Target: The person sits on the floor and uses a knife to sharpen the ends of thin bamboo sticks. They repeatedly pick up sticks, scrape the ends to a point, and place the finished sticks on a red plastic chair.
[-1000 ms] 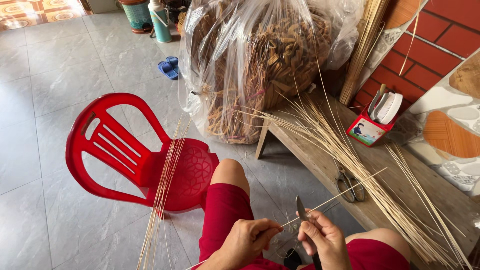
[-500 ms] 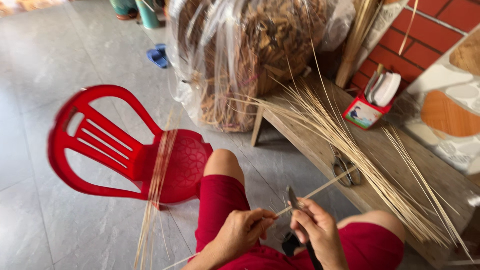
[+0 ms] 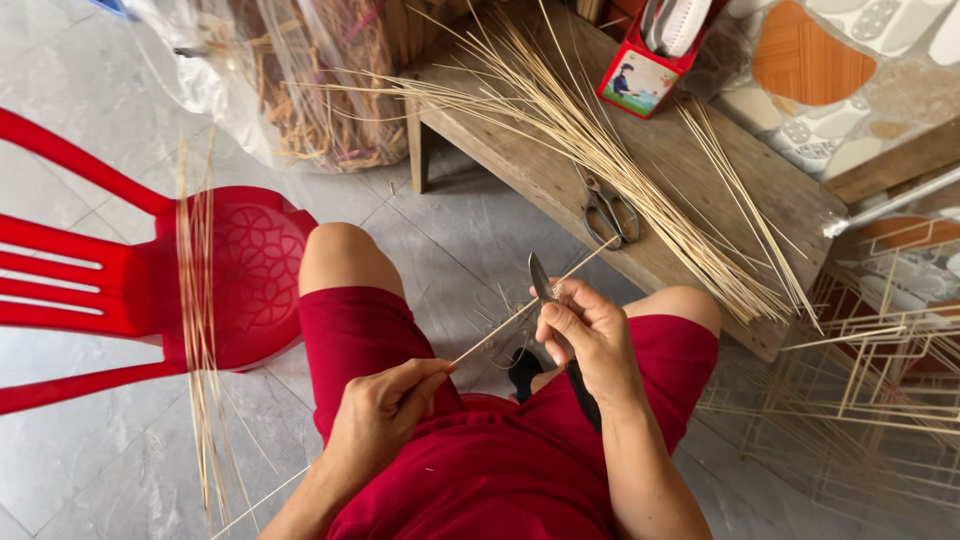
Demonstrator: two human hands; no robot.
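Observation:
My left hand (image 3: pixel 385 412) pinches a thin bamboo strip (image 3: pixel 510 322) above my lap. The strip runs up and to the right, past a knife (image 3: pixel 541 280) gripped in my right hand (image 3: pixel 588 335). The blade points up and rests against the strip near my right thumb; the dark handle reaches down below that hand. I sit in red shorts with both knees apart. The strip's far tip ends over the wooden bench (image 3: pixel 560 180).
Several loose bamboo strips (image 3: pixel 620 170) and scissors (image 3: pixel 608 213) lie on the bench, with a small red box (image 3: pixel 640 80) at its far end. A red plastic chair (image 3: pixel 150 290) at left carries more strips (image 3: pixel 200 320). A plastic bag of dry material (image 3: pixel 300 90) stands behind. Wire frames (image 3: pixel 870 390) lie at right.
The view has tilted down and closer to my lap. My hands stay on the strip and knife, with my left hand a little lower along the strip.

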